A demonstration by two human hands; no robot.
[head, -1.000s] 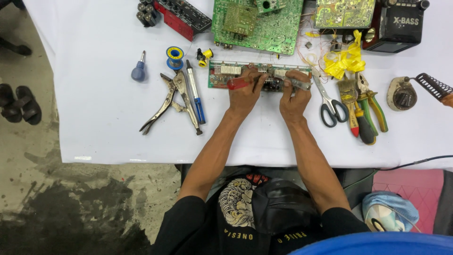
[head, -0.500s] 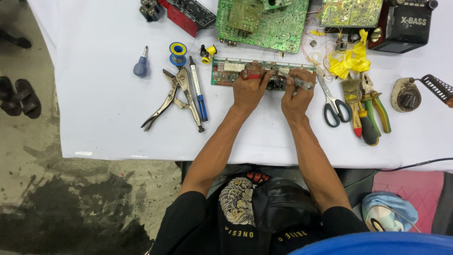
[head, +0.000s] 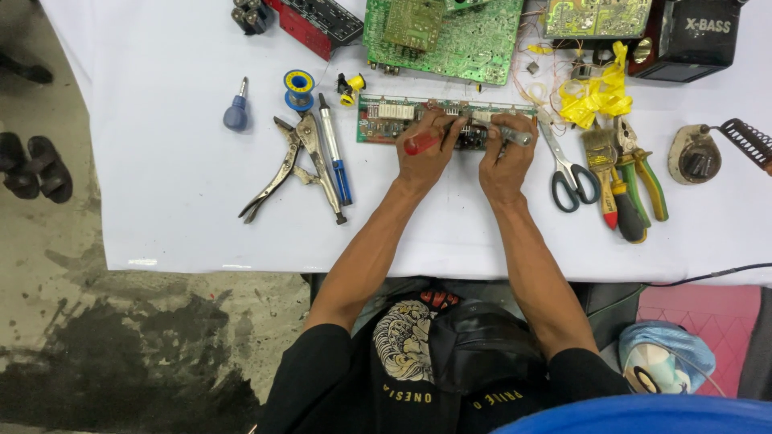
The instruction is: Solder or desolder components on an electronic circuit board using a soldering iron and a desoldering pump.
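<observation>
Both hands rest on a narrow green circuit board lying toward the far edge of the white counter, about midway along it. The left hand is closed around a red-handled tool that lies across the board. The right hand grips a grey metal tool, its tip pointing toward the counter's right side. Just left of the board lie a blue pen-like tool, locking pliers, a blue solder reel and a small blue screwdriver. To the right sit scissors, a paintbrush and green-handled pliers. A larger green board lies at the far edge.
</observation>
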